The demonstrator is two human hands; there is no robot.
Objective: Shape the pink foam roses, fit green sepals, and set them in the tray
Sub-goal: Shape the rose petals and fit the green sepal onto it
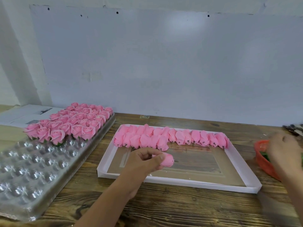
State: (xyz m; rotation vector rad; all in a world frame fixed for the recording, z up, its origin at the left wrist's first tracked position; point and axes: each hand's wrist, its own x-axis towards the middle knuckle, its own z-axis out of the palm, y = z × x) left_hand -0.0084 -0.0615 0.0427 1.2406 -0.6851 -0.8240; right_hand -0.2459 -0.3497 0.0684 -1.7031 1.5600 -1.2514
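My left hand (144, 163) grips one closed pink foam rose bud (168, 160) over the white flat box (185, 180), its small stem pin pointing right. Two rows of unshaped pink buds (165, 138) lie along the far side of that box. My right hand (283, 148) is blurred and reaches into an orange basket (264, 163) holding green sepals (265, 156); its fingers are not clear. On the left, a clear plastic blister tray (34, 166) holds several finished open roses (72, 123) in its far rows.
The wooden table (172, 208) runs to a pale wall behind. Papers (24, 114) lie at the back left behind the tray. Dark tools (293, 129) sit at the far right edge. The blister tray's near cups hold nothing.
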